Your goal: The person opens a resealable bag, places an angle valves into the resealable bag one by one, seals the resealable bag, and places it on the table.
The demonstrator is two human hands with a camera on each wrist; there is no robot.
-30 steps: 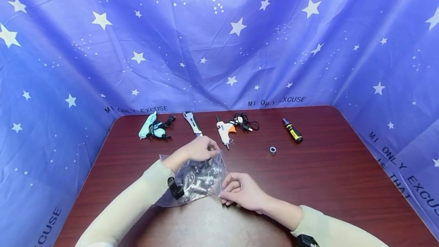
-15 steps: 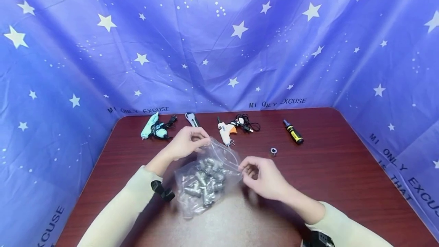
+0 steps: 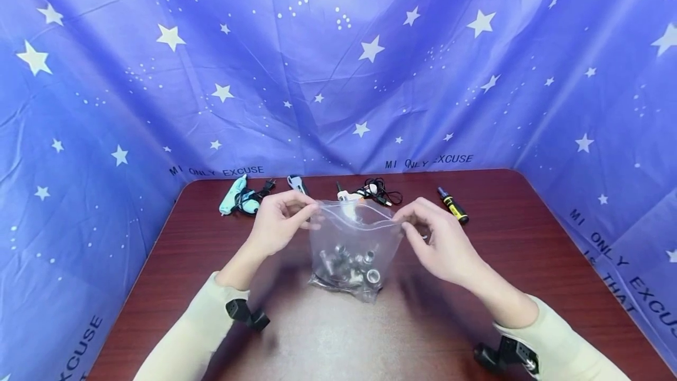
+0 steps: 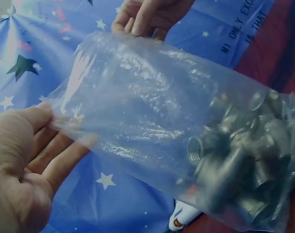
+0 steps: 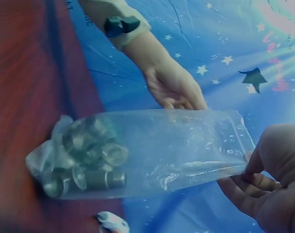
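Observation:
A clear zip bag (image 3: 338,237) hangs upright between both hands, its zip edge at the top. Several metal pipe fittings (image 4: 239,160) lie in its bottom; one shows a threaded mouth. My left hand (image 3: 280,222) pinches the top left corner between thumb and fingers. At the opposite top corner my right hand (image 3: 441,243) pinches the edge in the same way. In the right wrist view the fittings (image 5: 89,155) bunch at the end of the bag away from the right hand. Whether the bag's bottom touches the table I cannot tell.
Along the back of the dark red table (image 3: 174,275) lie a light blue glue gun (image 3: 233,196), a utility knife (image 3: 298,184), a white glue gun (image 3: 346,194) partly behind the bag, a black cord (image 3: 378,190) and a yellow-black screwdriver (image 3: 453,206). A starry curtain (image 3: 317,63) surrounds the table.
Both hands have lifted the bag by its top corners, from lying nearly flat to upright, and moved it right. The fittings have slid to its bottom. The small ring-like metal piece is now mostly hidden.

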